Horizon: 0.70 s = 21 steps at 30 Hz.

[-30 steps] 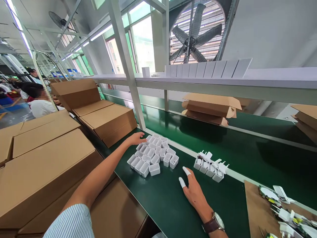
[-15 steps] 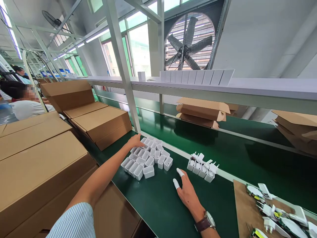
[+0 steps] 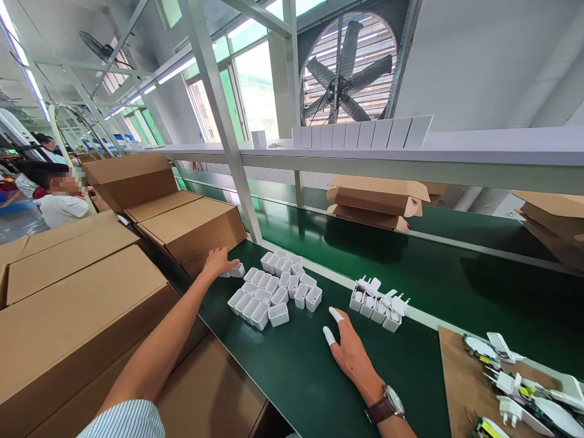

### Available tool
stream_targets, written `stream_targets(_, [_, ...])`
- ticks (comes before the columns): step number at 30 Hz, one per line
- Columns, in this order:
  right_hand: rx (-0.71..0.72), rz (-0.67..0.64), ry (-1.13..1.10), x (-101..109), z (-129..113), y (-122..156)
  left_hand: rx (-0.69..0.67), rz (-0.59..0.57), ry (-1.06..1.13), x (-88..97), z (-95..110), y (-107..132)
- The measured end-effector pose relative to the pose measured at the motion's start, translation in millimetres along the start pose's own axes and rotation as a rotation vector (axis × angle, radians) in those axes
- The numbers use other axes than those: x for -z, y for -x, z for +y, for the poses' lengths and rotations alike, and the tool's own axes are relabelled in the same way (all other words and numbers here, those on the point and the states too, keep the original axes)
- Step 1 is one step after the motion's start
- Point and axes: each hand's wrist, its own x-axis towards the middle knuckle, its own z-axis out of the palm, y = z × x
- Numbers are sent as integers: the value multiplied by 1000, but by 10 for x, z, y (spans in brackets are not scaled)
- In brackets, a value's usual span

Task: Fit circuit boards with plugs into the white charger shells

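Note:
A cluster of several small white open plastic shells (image 3: 274, 291) stands on the green conveyor belt (image 3: 319, 371). My left hand (image 3: 218, 263) is stretched out at the cluster's left edge, its fingers closed around one white shell (image 3: 237, 270) drawn a little apart from the rest. My right hand (image 3: 349, 347) lies flat on the belt with fingers spread, white cots on two fingertips, holding nothing. Just beyond it sits a short row of white plug parts with prongs (image 3: 378, 301).
Stacked cardboard boxes (image 3: 82, 292) line the left side, more boxes (image 3: 191, 228) behind my left hand. A brown board (image 3: 460, 377) at the right carries plug parts and circuit boards (image 3: 515, 389). A steel post (image 3: 228, 140) rises behind the shells. Another person (image 3: 59, 194) sits at the far left.
My left hand has pulled back to the left from the far side of the cluster, taking one white shell with it. My right hand has stayed flat on the belt.

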Motion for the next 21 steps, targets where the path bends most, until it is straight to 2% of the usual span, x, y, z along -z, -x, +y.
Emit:
stream_targets(5, [31,19,6,12,18,18,-139,-195,49,-301,133,342])
stream_targets(8, [23,10,13,24,16,25,-156,-221,46,-470,218,478])
stream_targets(10, [16,4,16,26,12,27,-139,-212,43,-520,259,509])
stream_targets(15, [0,-9,15,21,5,29,-87,-141,28,-410,209,462])
stream_targets(21, [0,-21,11,29,-8,28,54,-24,-5,-150,-176,360])
